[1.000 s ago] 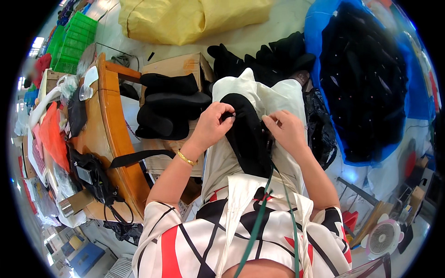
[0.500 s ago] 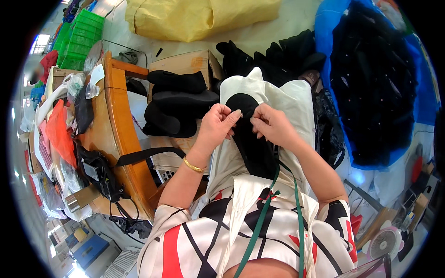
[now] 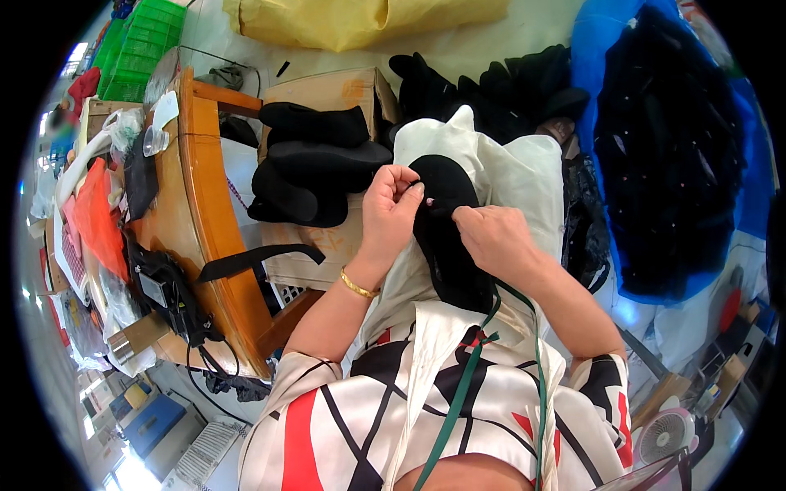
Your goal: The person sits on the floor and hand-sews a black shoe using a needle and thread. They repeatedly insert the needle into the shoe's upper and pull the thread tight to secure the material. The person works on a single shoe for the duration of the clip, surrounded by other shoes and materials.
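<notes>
Black piece (image 3: pixel 456 270): on the lap (image 3: pixel 524 176).
Left hand (image 3: pixel 391 213): pinches that piece's edge.
Right hand (image 3: pixel 495 239): curled; I can't tell its hold.
Nearby: box (image 3: pixel 327 88), blue bag (image 3: pixel 588 49) (full of black things (image 3: pixel 667 164)).
Cut off: yellow sack (image 3: pixel 360 23).

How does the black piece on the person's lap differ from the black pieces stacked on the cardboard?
The lap piece has the left hand and right hand at it; the stacked pieces lie untouched. A small pink spot shows on the lap piece; none shows on the stacked pieces. Both are black.
</notes>
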Demonstrator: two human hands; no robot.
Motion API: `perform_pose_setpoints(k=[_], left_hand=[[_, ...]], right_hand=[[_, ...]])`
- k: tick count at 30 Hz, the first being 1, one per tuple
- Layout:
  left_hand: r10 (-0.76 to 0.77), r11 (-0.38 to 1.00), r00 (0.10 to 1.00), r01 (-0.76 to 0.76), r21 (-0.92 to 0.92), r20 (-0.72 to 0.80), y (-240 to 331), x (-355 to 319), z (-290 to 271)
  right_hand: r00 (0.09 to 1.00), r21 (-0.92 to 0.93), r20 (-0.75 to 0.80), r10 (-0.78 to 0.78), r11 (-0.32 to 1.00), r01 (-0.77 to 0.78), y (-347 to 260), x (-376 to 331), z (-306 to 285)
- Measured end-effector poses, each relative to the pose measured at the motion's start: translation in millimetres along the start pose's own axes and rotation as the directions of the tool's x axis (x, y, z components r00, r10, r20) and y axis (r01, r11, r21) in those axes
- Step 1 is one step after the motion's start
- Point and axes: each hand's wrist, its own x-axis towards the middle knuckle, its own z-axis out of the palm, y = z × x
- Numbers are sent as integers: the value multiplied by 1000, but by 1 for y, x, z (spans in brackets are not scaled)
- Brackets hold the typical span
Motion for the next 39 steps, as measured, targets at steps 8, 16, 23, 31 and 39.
perform_pose_setpoints(k=[8,16,23,31,39], left_hand=[[-46,997,996,41,66,80,7,-11,-2],[-20,945,987,-33,325,159,32,-27,-5],[292,853,942,-335,401,167,25,-30,5],[115,959,991,-127,253,61,35,-14,3],[190,937,982,-184,298,8,23,-9,0]], right_hand=[[996,118,-75,-47,992,55,9,-16,0],[979,-28,-205,16,999,-22,2,-19,3],[945,28,-322,50,999,-43,7,-12,4],[943,27,-329,45,999,-39,-10,13,-2],[875,-36,-473,-106,994,101,-8,20,17]])
